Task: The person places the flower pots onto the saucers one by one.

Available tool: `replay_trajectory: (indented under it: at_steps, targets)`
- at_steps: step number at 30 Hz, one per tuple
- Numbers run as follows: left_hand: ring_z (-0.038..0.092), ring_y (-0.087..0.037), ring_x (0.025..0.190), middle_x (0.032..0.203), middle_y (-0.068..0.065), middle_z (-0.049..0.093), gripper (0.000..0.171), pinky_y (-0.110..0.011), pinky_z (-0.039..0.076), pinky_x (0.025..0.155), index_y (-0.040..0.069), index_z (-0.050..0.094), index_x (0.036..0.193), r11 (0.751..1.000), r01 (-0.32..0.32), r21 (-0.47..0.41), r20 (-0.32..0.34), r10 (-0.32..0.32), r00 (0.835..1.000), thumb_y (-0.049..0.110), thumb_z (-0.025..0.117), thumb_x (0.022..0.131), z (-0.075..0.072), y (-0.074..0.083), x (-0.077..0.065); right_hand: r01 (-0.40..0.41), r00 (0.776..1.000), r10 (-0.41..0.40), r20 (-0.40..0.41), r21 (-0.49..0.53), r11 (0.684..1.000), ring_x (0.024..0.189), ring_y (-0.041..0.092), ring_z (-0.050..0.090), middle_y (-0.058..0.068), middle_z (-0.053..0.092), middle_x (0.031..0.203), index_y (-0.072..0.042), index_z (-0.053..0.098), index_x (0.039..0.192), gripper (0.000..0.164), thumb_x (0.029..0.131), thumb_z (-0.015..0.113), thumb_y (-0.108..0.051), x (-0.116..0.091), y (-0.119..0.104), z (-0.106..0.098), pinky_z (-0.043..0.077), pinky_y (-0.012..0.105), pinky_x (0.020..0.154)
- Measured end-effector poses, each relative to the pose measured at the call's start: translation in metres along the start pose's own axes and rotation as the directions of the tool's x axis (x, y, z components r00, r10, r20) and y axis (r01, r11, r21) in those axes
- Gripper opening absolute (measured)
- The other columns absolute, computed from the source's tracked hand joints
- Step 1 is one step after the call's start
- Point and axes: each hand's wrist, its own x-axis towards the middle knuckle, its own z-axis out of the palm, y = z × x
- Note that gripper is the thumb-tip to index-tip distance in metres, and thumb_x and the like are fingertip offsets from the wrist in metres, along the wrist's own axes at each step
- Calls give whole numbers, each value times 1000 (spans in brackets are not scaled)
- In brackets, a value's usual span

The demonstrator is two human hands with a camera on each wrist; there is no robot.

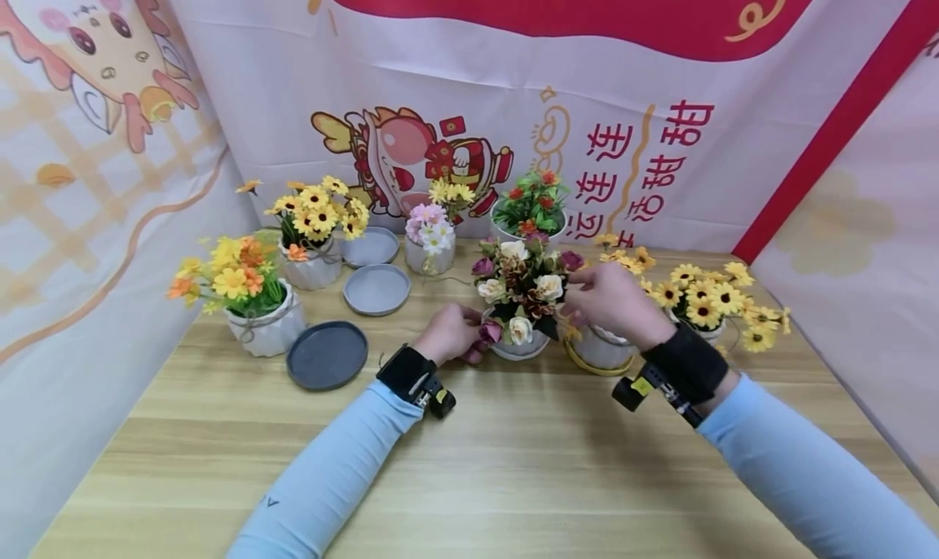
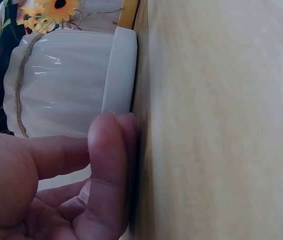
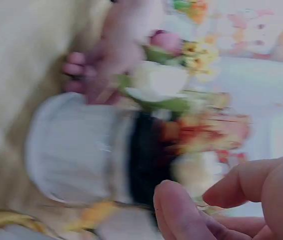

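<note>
A white ribbed pot [image 2: 64, 80] with twine round it holds cream and purple roses [image 1: 524, 286] and sits upright on a white saucer [image 2: 120, 65] at the table's middle. At its left side my left hand [image 1: 451, 333] has its curled fingers at the saucer's rim, and the fingertips [image 2: 104, 132] touch the edge. My right hand [image 1: 612, 302] is raised beside the roses on the right. Its thumb and forefinger stand apart in the right wrist view, with nothing seen between them; that view is blurred.
Right of the roses stand a pot on a yellow saucer [image 1: 597, 369] and yellow daisies [image 1: 704, 298]. Behind are a red-flowered pot [image 1: 528, 213] and a pink-and-white one [image 1: 430, 253]. At left are two flower pots, a dark saucer [image 1: 327, 355] and two grey saucers [image 1: 377, 289].
</note>
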Motion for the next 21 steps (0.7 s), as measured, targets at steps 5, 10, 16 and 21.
replay_trajectory:
  at_steps: [5, 10, 16, 21]
  targets:
    - [64, -17, 51, 77, -19, 69, 36, -30, 59, 53, -13, 56, 128, 1000, 2, -14, 13, -2, 1000, -3, 62, 93, -1, 0, 0, 69, 992, -67, -105, 17, 997, 81, 25, 71, 11, 73, 90, 0, 59, 134, 39, 98, 50, -11, -24, -11, -10, 60, 40, 73]
    - [65, -19, 53, 82, -21, 69, 42, -31, 60, 55, -11, 52, 133, 999, 2, 46, 35, -3, 999, -2, 60, 94, -10, 4, -2, 168, 970, -153, -187, 63, 984, 76, 23, 71, 10, 72, 87, -3, 67, 124, 29, 99, 54, -12, -42, -13, -4, 60, 32, 67]
    - [70, -28, 66, 93, -22, 71, 40, -32, 61, 62, -6, 53, 136, 988, -62, 144, 7, 61, 998, 7, 58, 98, -55, 18, -12, 238, 964, -223, -143, 102, 966, 70, 21, 69, 10, 72, 83, -1, 71, 114, 21, 97, 61, -8, -55, -11, 27, 60, 31, 63]
    - [69, -22, 66, 99, -24, 70, 37, -34, 61, 67, -4, 56, 133, 987, -56, 153, -121, 75, 990, 13, 55, 100, -101, 24, -27, 282, 959, -279, -44, 155, 947, 65, 20, 68, 7, 70, 77, 0, 73, 109, 17, 95, 64, -5, -55, -7, 61, 60, 29, 60]
